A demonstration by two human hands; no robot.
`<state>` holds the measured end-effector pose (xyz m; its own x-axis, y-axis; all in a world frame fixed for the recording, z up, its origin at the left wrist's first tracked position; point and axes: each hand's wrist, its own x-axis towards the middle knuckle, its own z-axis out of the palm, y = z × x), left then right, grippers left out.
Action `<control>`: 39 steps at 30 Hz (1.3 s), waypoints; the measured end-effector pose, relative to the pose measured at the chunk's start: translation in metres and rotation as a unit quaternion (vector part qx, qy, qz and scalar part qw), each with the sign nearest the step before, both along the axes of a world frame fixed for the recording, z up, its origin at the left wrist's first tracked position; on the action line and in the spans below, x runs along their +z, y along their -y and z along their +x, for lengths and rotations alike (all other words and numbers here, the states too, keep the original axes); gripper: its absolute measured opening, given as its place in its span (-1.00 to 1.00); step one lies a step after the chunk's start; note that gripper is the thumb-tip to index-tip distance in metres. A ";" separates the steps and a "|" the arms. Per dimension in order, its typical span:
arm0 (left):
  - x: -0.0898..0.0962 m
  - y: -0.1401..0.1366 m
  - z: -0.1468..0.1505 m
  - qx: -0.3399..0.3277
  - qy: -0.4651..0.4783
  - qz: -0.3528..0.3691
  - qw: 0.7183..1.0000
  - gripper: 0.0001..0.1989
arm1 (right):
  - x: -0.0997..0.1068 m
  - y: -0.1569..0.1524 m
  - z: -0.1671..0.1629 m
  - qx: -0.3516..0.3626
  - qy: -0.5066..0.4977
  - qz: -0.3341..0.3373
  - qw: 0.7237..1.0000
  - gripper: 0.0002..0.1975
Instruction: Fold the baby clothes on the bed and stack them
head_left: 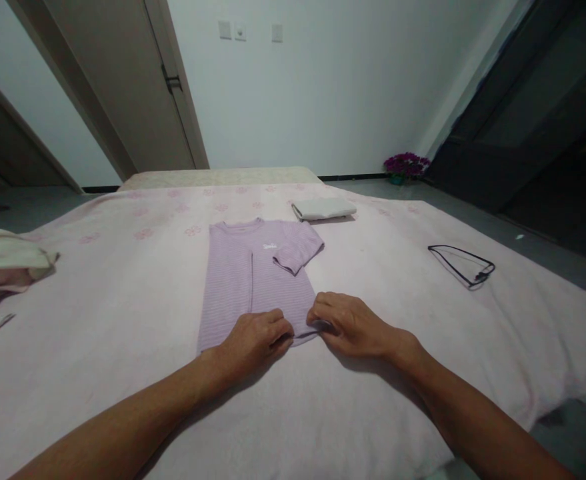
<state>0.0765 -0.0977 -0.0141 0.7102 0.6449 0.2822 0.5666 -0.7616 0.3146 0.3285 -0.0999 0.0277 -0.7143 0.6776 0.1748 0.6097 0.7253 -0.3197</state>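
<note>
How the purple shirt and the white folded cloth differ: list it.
The purple shirt lies partly folded and broad; the white folded cloth is compact. The left hand and right hand touch the shirt; neither touches the cloth. Both lie on the pale sheet.

A pale sheet [137, 300] with pink printed flowers spreads over the middle and bottom of the frame; a folded white cloth [324, 209] lies on it just above centre; a thin black frame [481, 275], roughly triangular, lies at centre right; rumpled cream and pink fabric [5, 257] sits at the left edge; a shut door [107, 80] with a dark handle [173, 83] stands upper left; three switch plates [277, 33] line the white wall [347, 87] at top centre; purple flowers [407, 162] in a green pot [397, 179] stand upper right, beside dark panelling [527, 113].
</note>
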 end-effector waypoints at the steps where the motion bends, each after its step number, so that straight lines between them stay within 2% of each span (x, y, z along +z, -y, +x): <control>1: 0.000 0.000 0.000 -0.001 -0.001 0.003 1.000 -0.93 | -0.002 0.000 0.001 0.007 0.003 0.006 1.000 -0.72; 7: 0.003 0.001 -0.002 -0.014 -0.007 0.008 1.000 -0.90 | -0.010 -0.003 0.008 0.019 -0.010 0.002 1.000 -0.71; 13: 0.006 0.001 -0.002 -0.017 -0.021 -0.003 1.000 -0.94 | -0.012 0.000 0.010 -0.018 -0.042 -0.033 0.998 -0.59; 18: 0.006 0.001 -0.001 -0.020 -0.031 -0.002 0.999 -0.91 | -0.010 0.002 0.011 -0.049 -0.047 -0.048 0.997 -0.68; 23: 0.009 0.003 -0.001 -0.030 -0.039 -0.009 0.999 -0.88 | -0.006 0.002 0.013 -0.019 -0.037 -0.080 0.996 -0.69; 27: 0.011 0.003 -0.002 -0.036 -0.037 -0.017 0.999 -0.88 | -0.006 0.002 0.015 -0.030 -0.024 -0.096 0.995 -0.69; 30: 0.010 0.003 -0.002 -0.041 -0.037 -0.023 0.998 -0.88 | -0.009 0.002 0.016 -0.036 -0.019 -0.078 0.996 -0.67; 34: 0.008 0.003 -0.004 -0.047 -0.035 -0.032 0.998 -0.87 | -0.011 0.002 0.013 -0.026 -0.038 -0.022 0.999 -0.65; 39: 0.010 0.001 -0.007 -0.047 0.014 -0.126 0.991 -0.89 | -0.015 0.001 0.011 -0.009 -0.052 -0.008 0.999 -0.67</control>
<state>0.0697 -0.0988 -0.0036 0.7651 0.6284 0.1405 0.4850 -0.7059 0.5163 0.3393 -0.1004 0.0131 -0.6810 0.6930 0.2366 0.5846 0.7091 -0.3942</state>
